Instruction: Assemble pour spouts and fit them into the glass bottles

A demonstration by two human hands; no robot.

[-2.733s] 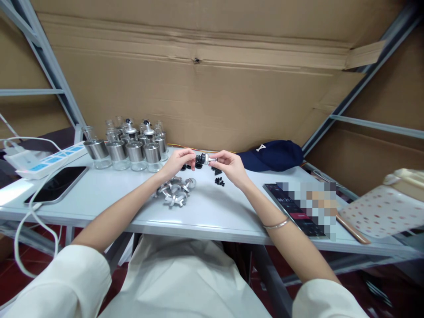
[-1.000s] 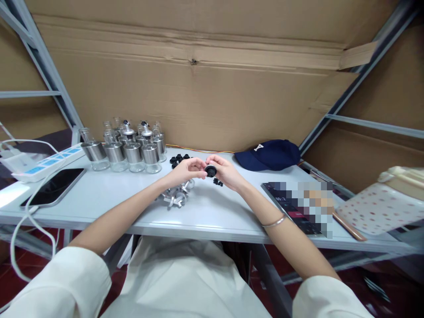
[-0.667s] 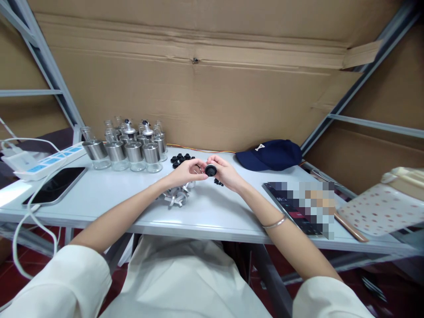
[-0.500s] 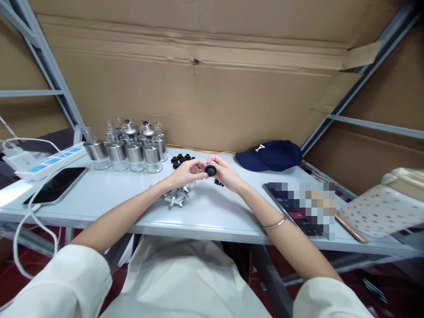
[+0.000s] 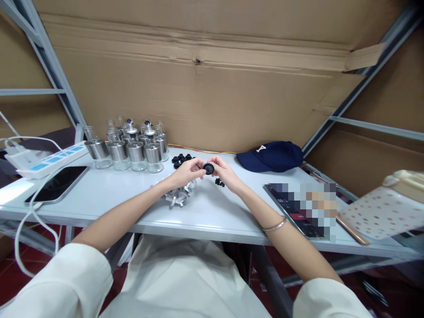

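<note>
head camera view, centre of the frame: a person seated at a pale worktop holds a small black round cap between both hands, just above the surface. the left hand is closed on the cap's left edge with thumb and fingertips, and the right hand pinches its right edge the same way, so the part sits between the two, its round face turned toward the camera. whether a metal piece is already joined behind it cannot be told from here.

just below the left hand lies a heap of silver metal spouts. a cluster of loose black caps rests behind the hands, and a few smaller black bits lie just beside the right hand. toward the upper left of the worktop stands a group of glass bottles with metal collars, two of them already topped with spouts.

by appearance, the step in hand is fitting or checking one black cap as part of a spout assembly; any next move would call for a steady two-handed pinch and careful alignment of so small a part.

a dark phone and a white power strip sit at the left, a navy baseball cap at centre right.
</note>
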